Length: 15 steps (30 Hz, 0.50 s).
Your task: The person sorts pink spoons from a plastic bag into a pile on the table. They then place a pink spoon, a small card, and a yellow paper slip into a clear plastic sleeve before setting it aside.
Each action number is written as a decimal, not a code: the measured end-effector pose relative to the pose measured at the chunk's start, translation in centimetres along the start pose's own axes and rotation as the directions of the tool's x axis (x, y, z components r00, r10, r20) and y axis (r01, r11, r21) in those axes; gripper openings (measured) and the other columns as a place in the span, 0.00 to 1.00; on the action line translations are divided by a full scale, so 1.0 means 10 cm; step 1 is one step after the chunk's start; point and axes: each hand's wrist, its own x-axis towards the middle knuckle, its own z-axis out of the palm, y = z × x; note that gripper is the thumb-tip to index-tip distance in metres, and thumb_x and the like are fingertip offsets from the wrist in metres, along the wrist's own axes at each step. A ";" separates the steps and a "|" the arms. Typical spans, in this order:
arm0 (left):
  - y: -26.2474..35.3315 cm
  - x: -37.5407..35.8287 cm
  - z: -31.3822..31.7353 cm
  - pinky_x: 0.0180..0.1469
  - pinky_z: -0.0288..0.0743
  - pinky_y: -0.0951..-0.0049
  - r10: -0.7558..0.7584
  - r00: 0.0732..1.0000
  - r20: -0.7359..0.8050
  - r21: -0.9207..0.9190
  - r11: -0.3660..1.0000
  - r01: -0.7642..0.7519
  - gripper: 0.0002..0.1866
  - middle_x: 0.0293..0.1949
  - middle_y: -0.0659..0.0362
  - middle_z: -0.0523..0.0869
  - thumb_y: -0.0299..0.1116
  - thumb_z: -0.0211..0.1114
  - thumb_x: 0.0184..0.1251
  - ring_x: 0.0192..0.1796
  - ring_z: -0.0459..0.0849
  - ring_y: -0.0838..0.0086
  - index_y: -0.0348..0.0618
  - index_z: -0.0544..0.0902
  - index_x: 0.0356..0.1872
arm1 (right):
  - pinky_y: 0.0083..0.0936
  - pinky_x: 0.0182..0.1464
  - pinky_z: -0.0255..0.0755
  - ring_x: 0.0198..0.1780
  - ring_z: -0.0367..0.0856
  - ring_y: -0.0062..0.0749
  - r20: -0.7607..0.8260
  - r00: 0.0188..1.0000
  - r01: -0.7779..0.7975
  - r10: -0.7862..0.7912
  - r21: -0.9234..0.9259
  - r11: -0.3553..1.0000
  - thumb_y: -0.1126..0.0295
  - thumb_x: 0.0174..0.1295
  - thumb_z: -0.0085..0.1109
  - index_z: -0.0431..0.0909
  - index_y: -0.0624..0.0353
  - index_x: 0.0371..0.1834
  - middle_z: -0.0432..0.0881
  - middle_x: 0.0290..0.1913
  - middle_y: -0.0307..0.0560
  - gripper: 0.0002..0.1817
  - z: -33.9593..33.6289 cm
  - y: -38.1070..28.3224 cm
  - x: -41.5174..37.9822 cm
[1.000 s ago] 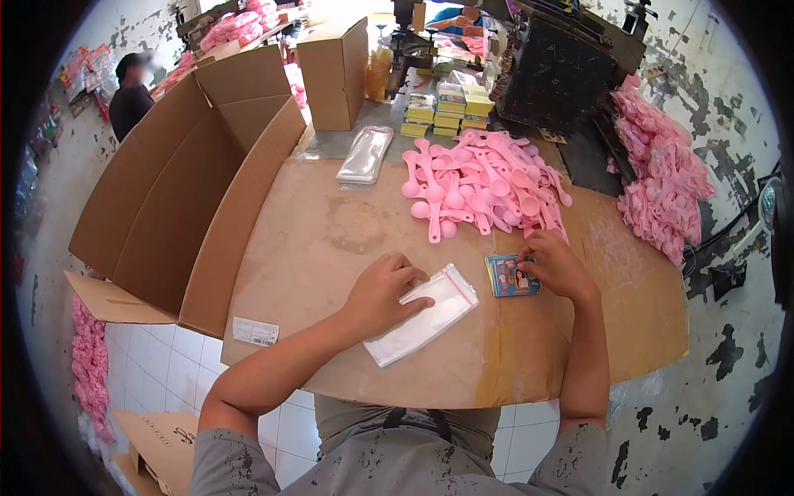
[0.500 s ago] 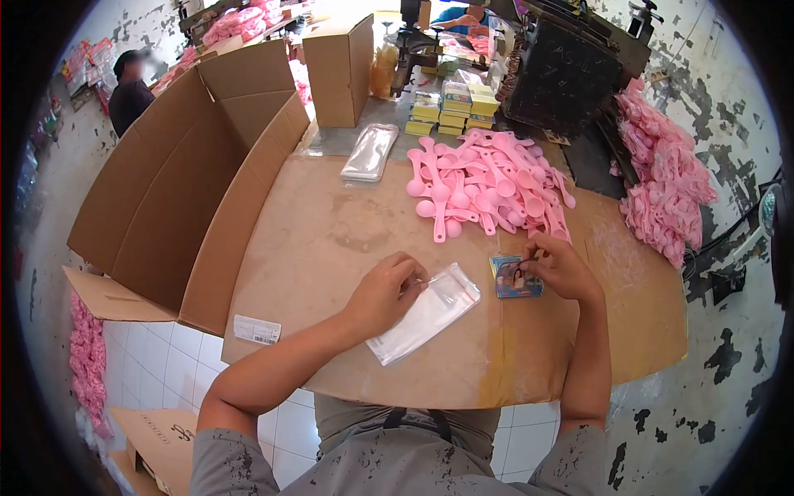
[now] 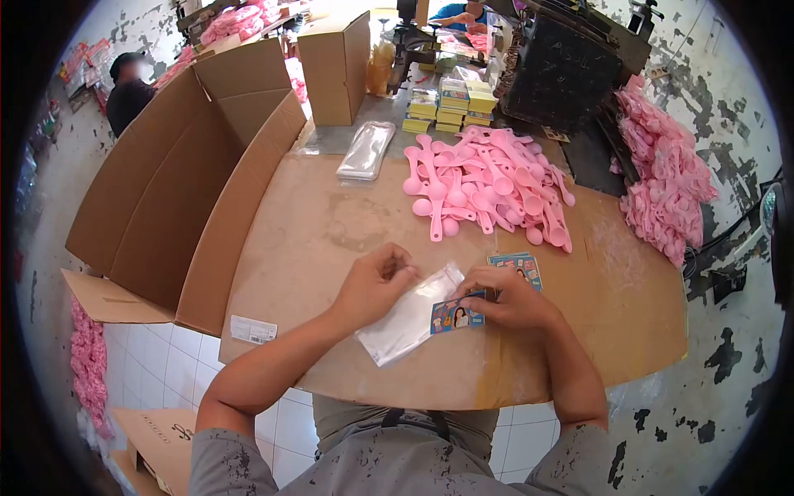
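**Card at the mouth of the bag**

I see my left hand (image 3: 374, 283) pinched together on the upper end of the clear bag (image 3: 409, 317), thumb and fingers closed on the film at about 10 o'clock from the bag's middle; I judge the grip is there to hold the mouth up and open, since the rest of the bag lies flat on the worktop (image 3: 331, 223), trailing toward 7 o'clock.

My right hand (image 3: 511, 299) is clamped on a small printed card (image 3: 456, 315), fingers on top and the card sticking out toward 9 o'clock, its edge touching the bag's right side; held flat and low like this, it lines up with the opening rather than standing on edge.

Just beyond that hand, at 12 o'clock from it, lies the card stack (image 3: 519, 264), close enough that a card can be drawn without a stretch; the spoon pile (image 3: 488, 186) sits further up at 12 o'clock, well within reach but clear of the bag; a bag stack (image 3: 365, 151) lies at 11 o'clock, beside the spoons.

At 9 o'clock an open carton (image 3: 178, 182) leans against the worktop's edge, its mouth turned toward me; a person (image 3: 128, 91) stands far off at 10 o'clock; more pink goods are heaped at 3 o'clock.
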 end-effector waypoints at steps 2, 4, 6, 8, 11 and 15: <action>0.00 0.04 -0.07 0.48 0.85 0.69 -0.096 0.995 0.018 -0.301 0.949 0.097 0.07 0.42 0.50 0.92 0.21 0.59 0.78 0.43 0.92 0.71 0.37 0.79 0.52 | 0.25 0.46 0.77 0.43 0.83 0.27 -0.015 1.000 0.003 -0.002 0.053 0.999 0.73 0.67 0.70 0.87 0.60 0.48 0.88 0.43 0.41 0.08 -0.04 0.04 -0.01; 0.13 0.03 -0.10 0.48 0.86 0.70 -0.112 0.991 0.072 -0.380 0.915 0.131 0.09 0.42 0.50 0.92 0.22 0.62 0.78 0.42 0.92 0.71 0.37 0.78 0.54 | 0.25 0.47 0.78 0.44 0.83 0.24 -0.107 0.994 -0.022 0.032 0.091 0.996 0.74 0.67 0.70 0.87 0.61 0.48 0.87 0.43 0.41 0.09 -0.09 0.08 -0.02; 0.18 0.01 -0.10 0.49 0.86 0.71 -0.119 0.986 0.117 -0.404 0.901 0.156 0.12 0.43 0.50 0.93 0.23 0.64 0.78 0.43 0.92 0.72 0.37 0.77 0.57 | 0.24 0.49 0.78 0.46 0.83 0.23 -0.184 0.978 -0.075 0.098 0.131 0.989 0.74 0.68 0.69 0.87 0.63 0.49 0.87 0.44 0.41 0.09 -0.09 0.11 -0.02; 0.19 -0.01 -0.06 0.49 0.85 0.72 -0.117 0.981 0.157 -0.373 0.912 0.169 0.16 0.44 0.50 0.93 0.24 0.67 0.77 0.44 0.93 0.72 0.36 0.77 0.61 | 0.24 0.52 0.79 0.48 0.83 0.21 -0.249 0.948 -0.156 0.196 0.174 0.972 0.75 0.69 0.68 0.86 0.64 0.52 0.87 0.46 0.42 0.10 -0.07 0.14 -0.01; 0.18 -0.03 -0.01 0.50 0.84 0.74 -0.064 0.987 0.146 -0.255 0.962 0.100 0.22 0.45 0.51 0.94 0.25 0.70 0.76 0.46 0.93 0.75 0.35 0.76 0.67 | 0.23 0.54 0.79 0.51 0.84 0.21 -0.341 0.902 -0.075 0.267 0.484 0.872 0.76 0.72 0.66 0.83 0.63 0.56 0.86 0.49 0.42 0.12 -0.02 0.04 0.02; 0.14 -0.05 0.01 0.52 0.83 0.76 -0.127 0.979 0.158 -0.201 0.967 0.157 0.26 0.45 0.52 0.95 0.25 0.72 0.74 0.46 0.92 0.78 0.34 0.76 0.69 | 0.23 0.55 0.79 0.52 0.85 0.22 -0.485 0.863 0.086 0.142 0.417 0.905 0.77 0.72 0.66 0.81 0.63 0.59 0.86 0.51 0.43 0.14 -0.02 0.06 0.04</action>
